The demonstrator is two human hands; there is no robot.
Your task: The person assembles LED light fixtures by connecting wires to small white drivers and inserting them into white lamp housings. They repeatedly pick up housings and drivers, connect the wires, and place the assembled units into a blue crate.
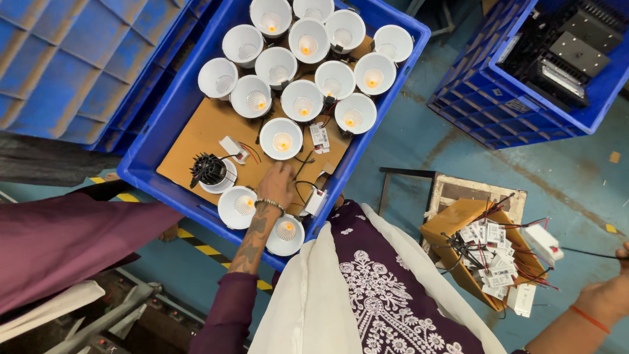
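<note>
A white cone-shaped downlight (281, 138) sits face-up on a cardboard sheet (203, 128) at the centre of the frame, inside a blue plastic crate (171, 111). Just below it, the left hand (278, 184) reaches into the crate, fingers curled down among black wires (303, 172); whether it grips anything cannot be told. A small white driver box (315, 201) lies just right of the hand. At the lower right edge, the right hand (612, 296) pinches a thin black wire (590, 254). Beside it, a cardboard box (458, 226) holds more white drivers.
</note>
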